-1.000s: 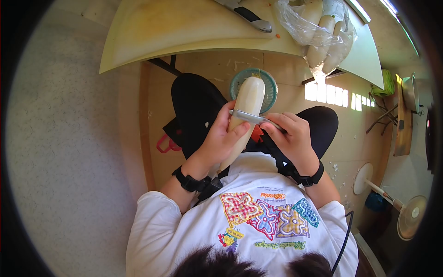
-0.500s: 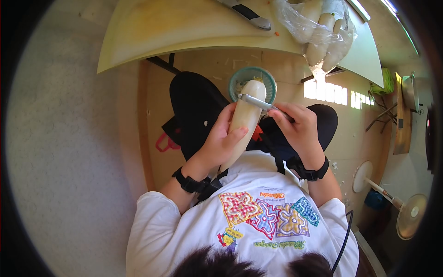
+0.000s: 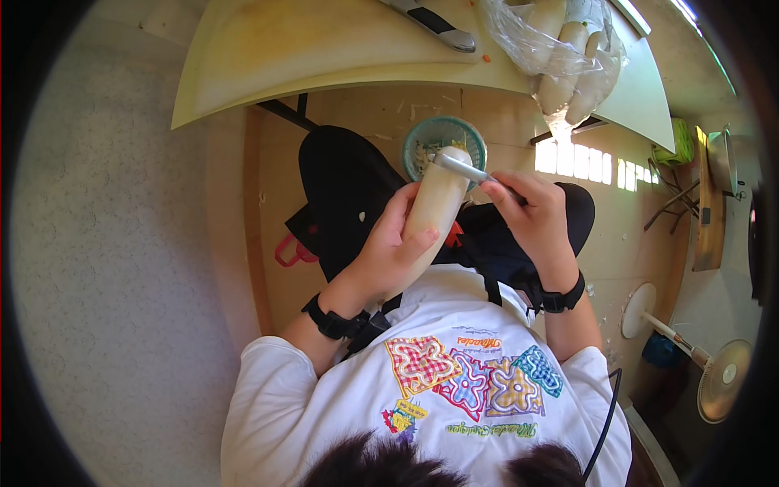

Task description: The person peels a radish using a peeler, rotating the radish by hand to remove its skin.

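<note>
A long white daikon radish (image 3: 436,203) slants up and away over my lap, its leaf end above a teal basket (image 3: 408,154). My left hand (image 3: 389,243) is wrapped round its lower half, thumb across the front. In my right hand (image 3: 531,215) is the handle of a peeler (image 3: 464,169), whose metal head lies across the radish near its far end. The basket stands on the floor between my knees, with pale peelings inside. The radish's lowest end is partly hidden by my left hand and wrist.
Ahead is a table (image 3: 324,57) with a black-and-grey-handled knife (image 3: 442,31) on it. A clear plastic bag (image 3: 560,61) of more radishes hangs over its front edge. To the right stand a fan (image 3: 722,377) and a wooden board (image 3: 707,211).
The peeler and my right hand have moved slightly to the right. The radish's far end has tilted a little right and down. My left hand keeps its hold.
</note>
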